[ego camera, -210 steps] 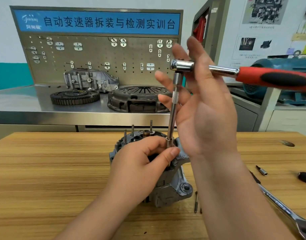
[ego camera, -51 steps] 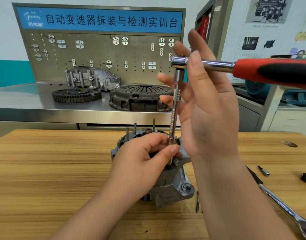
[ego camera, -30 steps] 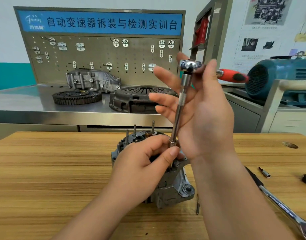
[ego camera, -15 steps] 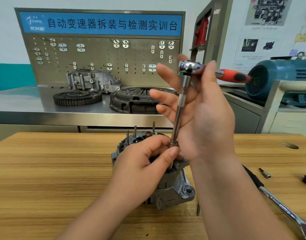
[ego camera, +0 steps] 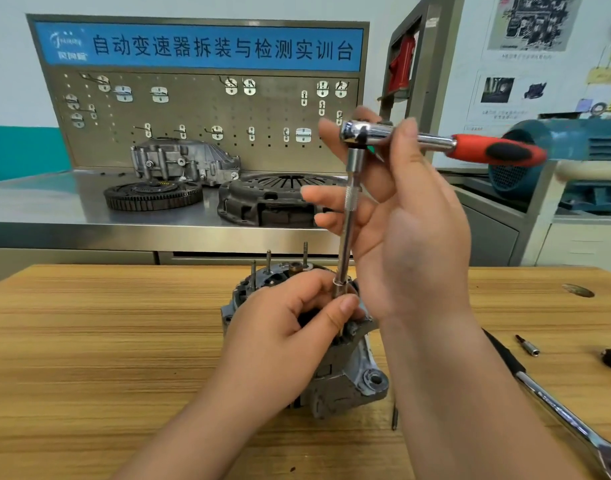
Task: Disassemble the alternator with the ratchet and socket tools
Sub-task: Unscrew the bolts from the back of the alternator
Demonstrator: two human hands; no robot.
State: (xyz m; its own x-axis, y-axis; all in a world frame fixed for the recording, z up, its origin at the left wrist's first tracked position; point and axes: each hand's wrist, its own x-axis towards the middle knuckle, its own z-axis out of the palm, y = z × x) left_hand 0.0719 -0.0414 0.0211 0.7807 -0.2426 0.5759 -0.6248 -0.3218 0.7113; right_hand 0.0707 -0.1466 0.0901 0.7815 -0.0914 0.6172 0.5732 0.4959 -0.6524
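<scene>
While left hand (ego camera: 283, 341) pinches socket (ego camera: 340, 289) on alternator (ego camera: 349, 386) | right hand (ego camera: 411, 237) grips ratchet (ego camera: 435, 143) | sign (ego camera: 200, 46): 自动变速器拆装与检测实训台

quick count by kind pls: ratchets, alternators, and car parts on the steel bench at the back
ratchets: 2 (red-handled ratchet, chrome ratchet lying on the table)
alternator: 1
steel-bench parts: 3 (flywheel, clutch pressure plate, aluminium housing)
total: 6

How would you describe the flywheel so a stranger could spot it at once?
Find the steel bench below the pegboard. The flywheel lies flat on it, left of the clutch cover; only it has a toothed rim.
</scene>
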